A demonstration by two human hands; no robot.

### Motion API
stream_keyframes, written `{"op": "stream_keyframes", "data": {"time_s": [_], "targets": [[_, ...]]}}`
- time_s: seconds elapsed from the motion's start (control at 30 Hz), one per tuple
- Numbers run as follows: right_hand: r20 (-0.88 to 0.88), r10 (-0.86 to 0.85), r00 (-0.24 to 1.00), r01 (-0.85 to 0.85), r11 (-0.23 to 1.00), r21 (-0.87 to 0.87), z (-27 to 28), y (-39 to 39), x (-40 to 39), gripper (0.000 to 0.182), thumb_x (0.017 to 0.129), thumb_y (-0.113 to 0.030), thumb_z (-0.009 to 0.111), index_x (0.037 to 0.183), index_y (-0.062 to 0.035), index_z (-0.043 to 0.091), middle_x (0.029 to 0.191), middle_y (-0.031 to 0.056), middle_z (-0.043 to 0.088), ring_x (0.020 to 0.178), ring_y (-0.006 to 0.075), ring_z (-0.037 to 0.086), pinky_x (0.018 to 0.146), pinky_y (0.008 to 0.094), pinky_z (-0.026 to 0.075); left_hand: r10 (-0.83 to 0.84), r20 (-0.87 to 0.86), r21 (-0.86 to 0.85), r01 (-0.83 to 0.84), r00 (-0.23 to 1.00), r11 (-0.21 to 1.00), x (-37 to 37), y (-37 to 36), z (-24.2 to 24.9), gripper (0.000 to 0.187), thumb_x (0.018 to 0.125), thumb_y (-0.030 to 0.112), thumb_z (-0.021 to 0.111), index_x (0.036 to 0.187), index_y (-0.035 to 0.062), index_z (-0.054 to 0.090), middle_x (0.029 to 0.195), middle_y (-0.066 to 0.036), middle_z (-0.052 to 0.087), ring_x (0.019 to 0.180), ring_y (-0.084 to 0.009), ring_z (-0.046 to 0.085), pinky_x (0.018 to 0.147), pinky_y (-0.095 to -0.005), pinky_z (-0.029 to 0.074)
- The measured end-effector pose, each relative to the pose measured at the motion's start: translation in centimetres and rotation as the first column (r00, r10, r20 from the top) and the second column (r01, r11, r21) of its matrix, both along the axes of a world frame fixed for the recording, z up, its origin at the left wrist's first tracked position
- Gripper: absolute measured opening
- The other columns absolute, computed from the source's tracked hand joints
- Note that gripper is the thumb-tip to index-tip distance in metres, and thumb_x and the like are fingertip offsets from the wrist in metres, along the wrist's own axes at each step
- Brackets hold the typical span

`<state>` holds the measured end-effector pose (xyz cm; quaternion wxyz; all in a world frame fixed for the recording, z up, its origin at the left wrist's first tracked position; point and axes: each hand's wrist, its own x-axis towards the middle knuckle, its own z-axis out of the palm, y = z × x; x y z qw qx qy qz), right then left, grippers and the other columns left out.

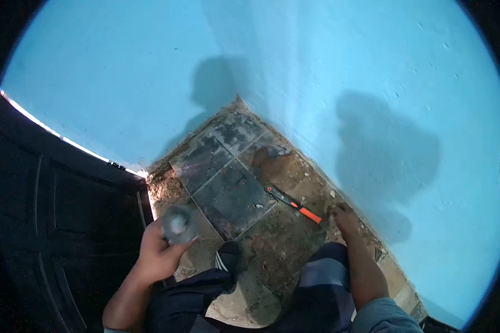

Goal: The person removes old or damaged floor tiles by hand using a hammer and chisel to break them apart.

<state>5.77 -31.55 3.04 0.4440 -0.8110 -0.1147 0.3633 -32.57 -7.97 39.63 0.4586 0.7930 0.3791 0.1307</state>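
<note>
My left hand (160,252) is closed around a round grey object (179,223) that is clear or shiny at its centre; it is too blurred for me to name. It is held above the floor on the left, near the dark door. My right hand (345,219) reaches low beside the right wall, its fingers bent down at the floor's edge. What those fingers hold, if anything, is hidden. Between my hands, a slim orange and black tool (294,205) lies on the floor, nearer my right hand.
Dark square tiles (230,194) cover part of the corner floor. Around them lies rough, dirty ground (275,250) with small debris. Light blue walls (316,72) meet at the corner. A dark panelled door (66,211) stands left, and my shoe (229,256) is beside the tiles.
</note>
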Motion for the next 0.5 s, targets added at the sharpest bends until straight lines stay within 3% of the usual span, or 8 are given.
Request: {"op": "stream_keyframes", "data": {"time_s": [0.07, 0.13, 0.17, 0.27, 0.3, 0.4, 0.43, 0.5], "targets": [[0.219, 0.041, 0.975, 0.023, 0.959, -0.282, -2.3, -7.4, 0.4, 0.04, 0.088, -0.022, 0.061, 0.119, 0.0022, 0.063, 0.109, 0.0192, 0.07, 0.104, 0.0294, 0.066, 0.09, 0.0398, 0.051, 0.102, 0.041, -0.09, -0.098, 0.994, 0.991, 0.2, -2.6, 1.4, 0.021, 0.084, 0.007, 0.07, 0.103, -0.0012, 0.065, 0.1, -0.008, 0.065, 0.093, -0.0139, 0.06, 0.083, -0.0304, 0.048], [0.317, 0.123, 0.94, 0.076, 0.832, -0.55, -4.2, -16.6, -1.2, 0.044, 0.085, -0.021, 0.062, 0.123, 0.0019, 0.062, 0.113, 0.0214, 0.069, 0.108, 0.0331, 0.065, 0.095, 0.0409, 0.049, 0.031, 0.038, -0.061, -0.028, 0.999, 0.998, -0.5, -3.4, 1.2, 0.028, 0.082, 0.014, 0.073, 0.104, -0.0016, 0.065, 0.104, -0.008, 0.066, 0.095, -0.0156, 0.061, 0.084, -0.0307, 0.049], [0.261, -0.014, 0.965, 0.177, 0.77, -0.614, 0.3, -18.3, -3.4, 0.045, 0.081, -0.019, 0.063, 0.122, -0.0012, 0.064, 0.118, 0.0223, 0.067, 0.112, 0.0355, 0.063, 0.099, 0.042, 0.048, -0.035, 0.06, -0.017, 0.036, 0.998, 0.999, 0.2, -3.9, 1.8, 0.03, 0.08, 0.017, 0.074, 0.102, -0.0022, 0.066, 0.109, -0.009, 0.067, 0.099, -0.0174, 0.062, 0.086, -0.0308, 0.048], [0.201, 0.054, 0.978, 0.135, 0.567, -0.812, -2.8, -29.9, -6.8, 0.063, 0.077, -0.021, 0.065, 0.137, -0.0082, 0.052, 0.135, 0.0204, 0.056, 0.128, 0.0385, 0.052, 0.105, 0.0477, 0.044, 0.136, 0.01, -0.109, -0.134, 0.991, 0.985, 2.9, -6.7, 3.4, 0.02, 0.079, 0.003, 0.069, 0.099, -0.0035, 0.067, 0.111, -0.011, 0.067, 0.101, -0.0181, 0.063, 0.09, -0.0317, 0.048], [0.139, 0.107, 0.984, 0.057, 0.556, -0.829, -3.6, -33.0, -8.3, 0.073, 0.079, -0.028, 0.067, 0.144, -0.0078, 0.042, 0.149, 0.0205, 0.041, 0.139, 0.0393, 0.037, 0.112, 0.0559, 0.033, 0.091, 0.007, -0.093, -0.09, 0.996, 0.992, 3.1, -7.0, 3.4, 0.023, 0.079, -0.002, 0.067, 0.102, -0.0034, 0.066, 0.108, -0.011, 0.068, 0.1, -0.0173, 0.063, 0.089, -0.0314, 0.048], [0.035, 0.159, 0.987, -0.055, 0.525, -0.85, -3.2, -36.7, -11.9, 0.079, 0.078, -0.028, 0.068, 0.149, -0.0148, 0.037, 0.153, 0.017, 0.035, 0.141, 0.0388, 0.034, 0.111, 0.06, 0.032, 0.072, 0.088, -0.185, -0.054, 0.994, 0.981, 4.0, -7.7, 3.1, 0.025, 0.078, -0.003, 0.067, 0.103, -0.0032, 0.066, 0.105, -0.01, 0.068, 0.098, -0.0166, 0.063, 0.088, -0.0311, 0.048], [0.083, 0.157, 0.984, -0.014, 0.536, -0.844, -3.9, -37.4, -12.9, 0.075, 0.082, -0.028, 0.066, 0.15, -0.0218, 0.035, 0.152, 0.0135, 0.038, 0.14, 0.0381, 0.035, 0.111, 0.0607, 0.031, 0.191, 0.07, -0.22, -0.171, 0.979, 0.96, 4.1, -8.1, 2.6, 0.023, 0.079, -0.003, 0.068, 0.102, -0.003, 0.066, 0.104, -0.008, 0.069, 0.096, -0.0153, 0.063, 0.088, -0.0309, 0.049], [0.152, 0.162, 0.975, 0.059, 0.472, -0.88, -5.8, -37.6, -13.7, 0.072, 0.086, -0.029, 0.065, 0.15, -0.0219, 0.034, 0.149, 0.0115, 0.041, 0.139, 0.0366, 0.036, 0.109, 0.0606, 0.033, 0.017, 0.049, -0.094, -0.012, 0.999, 0.996, 4.7, -7.8, 1.9, 0.023, 0.08, -0.003, 0.067, 0.103, -0.0029, 0.066, 0.103, -0.007, 0.069, 0.095, -0.0142, 0.063, 0.087, -0.0303, 0.05]]}}
